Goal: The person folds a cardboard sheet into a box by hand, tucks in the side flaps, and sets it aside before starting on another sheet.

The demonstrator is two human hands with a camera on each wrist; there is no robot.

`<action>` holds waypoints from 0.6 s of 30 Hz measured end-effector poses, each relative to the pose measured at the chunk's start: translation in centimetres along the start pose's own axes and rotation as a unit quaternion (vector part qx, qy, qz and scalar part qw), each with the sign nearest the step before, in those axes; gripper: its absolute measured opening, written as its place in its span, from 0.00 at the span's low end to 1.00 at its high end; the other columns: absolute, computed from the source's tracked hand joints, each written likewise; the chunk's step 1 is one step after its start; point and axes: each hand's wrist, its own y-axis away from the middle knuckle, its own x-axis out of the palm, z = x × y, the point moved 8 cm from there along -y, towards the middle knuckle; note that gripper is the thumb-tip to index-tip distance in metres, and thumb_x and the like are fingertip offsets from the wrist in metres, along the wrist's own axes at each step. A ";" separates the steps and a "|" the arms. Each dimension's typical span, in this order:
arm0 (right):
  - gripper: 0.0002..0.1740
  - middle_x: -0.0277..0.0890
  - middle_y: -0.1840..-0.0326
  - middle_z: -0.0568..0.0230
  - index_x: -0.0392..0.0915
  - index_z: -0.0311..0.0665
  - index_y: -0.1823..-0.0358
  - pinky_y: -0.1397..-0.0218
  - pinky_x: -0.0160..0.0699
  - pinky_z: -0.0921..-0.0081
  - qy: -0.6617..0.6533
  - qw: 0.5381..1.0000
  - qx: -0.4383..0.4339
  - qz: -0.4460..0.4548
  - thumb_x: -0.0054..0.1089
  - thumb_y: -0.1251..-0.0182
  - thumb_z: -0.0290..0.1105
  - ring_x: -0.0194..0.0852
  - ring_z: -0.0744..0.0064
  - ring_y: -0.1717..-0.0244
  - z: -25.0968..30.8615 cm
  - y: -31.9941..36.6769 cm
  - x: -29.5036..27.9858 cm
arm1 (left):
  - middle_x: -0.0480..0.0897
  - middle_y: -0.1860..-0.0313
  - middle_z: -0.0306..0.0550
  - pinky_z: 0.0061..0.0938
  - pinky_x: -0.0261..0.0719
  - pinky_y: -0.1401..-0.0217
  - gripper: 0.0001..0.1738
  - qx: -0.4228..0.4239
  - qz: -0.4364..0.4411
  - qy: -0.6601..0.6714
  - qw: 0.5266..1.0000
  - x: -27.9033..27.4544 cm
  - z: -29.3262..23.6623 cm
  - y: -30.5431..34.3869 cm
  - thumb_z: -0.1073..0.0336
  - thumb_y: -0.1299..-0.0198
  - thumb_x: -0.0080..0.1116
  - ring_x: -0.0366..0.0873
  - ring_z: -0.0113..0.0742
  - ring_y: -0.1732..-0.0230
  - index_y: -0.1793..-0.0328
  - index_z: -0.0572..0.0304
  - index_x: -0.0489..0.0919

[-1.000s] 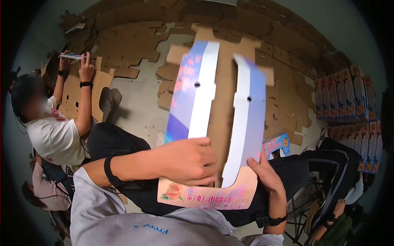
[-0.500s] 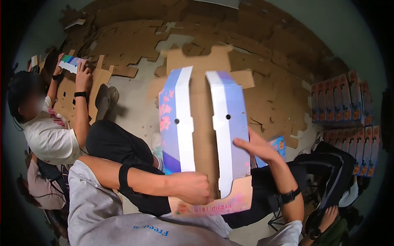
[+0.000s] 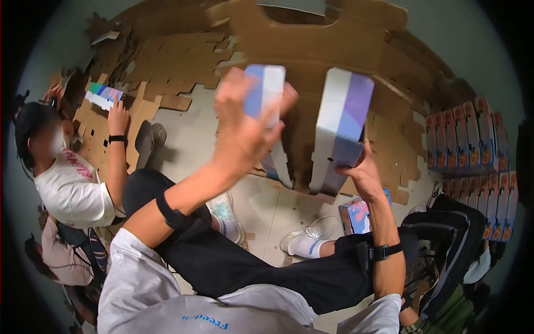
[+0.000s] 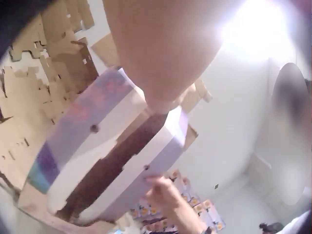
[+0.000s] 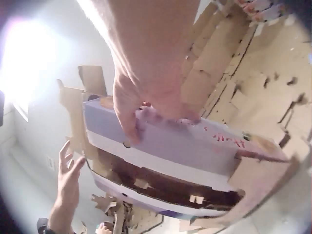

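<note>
A partly folded cardboard fruit box is held out in front of the knees, with white and blue-purple side panels and a long gap between them. My right hand grips its right side, the thumb on the panel near a small round hole. At the far left of the box is my left hand, blurred, overlapping the left panel. The right wrist view shows that left hand with fingers extended, beside the box's end. Brown unfolded flaps stand up at the far end.
Flattened cardboard sheets cover the floor ahead. Finished boxes are stacked at the right, and another printed box is by the right knee. A person sits at the left handling a similar carton.
The box has moved away from the lap and tilted, its printed near end no longer showing. My left hand has left the near end for the far left, its fist opening. My right hand now grips the side.
</note>
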 end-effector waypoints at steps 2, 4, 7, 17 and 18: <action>0.52 0.72 0.29 0.62 0.64 0.40 0.27 0.20 0.67 0.67 -0.027 0.999 -0.027 0.018 0.72 0.59 0.07 0.68 0.67 0.24 -1.3 -0.5 -0.7 | 0.57 0.22 0.60 0.54 0.75 0.25 0.53 -0.184 0.032 0.125 0.974 0.4 4.1 -0.8 0.63 0.50 0.83 0.65 0.70 0.25 0.16 0.39 0.68; 0.52 0.69 0.26 0.61 0.64 0.39 0.27 0.18 0.65 0.67 -0.029 0.998 -0.052 0.023 0.70 0.59 0.05 0.64 0.68 0.20 -3.0 -1.5 -1.7 | 0.54 0.22 0.61 0.57 0.77 0.28 0.57 -0.233 0.086 0.211 0.945 2.0 6.1 -0.2 0.60 0.50 0.85 0.65 0.71 0.26 0.14 0.34 0.65; 0.49 0.68 0.26 0.61 0.65 0.39 0.28 0.16 0.62 0.68 0.043 0.993 -0.104 0.023 0.71 0.55 0.06 0.62 0.67 0.19 -3.3 -1.7 -1.9 | 0.55 0.24 0.60 0.53 0.77 0.27 0.57 -0.298 0.056 0.254 0.918 2.6 6.9 0.7 0.60 0.53 0.87 0.69 0.66 0.28 0.15 0.35 0.67; 0.41 0.83 0.38 0.52 0.72 0.33 0.30 0.32 0.80 0.64 0.262 0.963 0.045 0.048 0.79 0.48 0.16 0.82 0.57 0.35 -7.9 -0.9 -4.2 | 0.66 0.34 0.50 0.34 0.87 0.40 0.30 -0.075 0.120 0.259 0.956 2.9 0.7 0.4 0.81 0.46 0.72 0.68 0.51 0.31 0.37 0.46 0.88; 0.36 0.85 0.42 0.50 0.75 0.32 0.34 0.37 0.83 0.65 0.269 0.963 0.004 0.029 0.80 0.46 0.20 0.84 0.58 0.38 -7.4 -0.8 -4.7 | 0.67 0.36 0.51 0.36 0.86 0.40 0.30 -0.044 0.115 0.199 0.972 3.1 0.5 0.4 0.78 0.47 0.74 0.67 0.53 0.32 0.36 0.47 0.88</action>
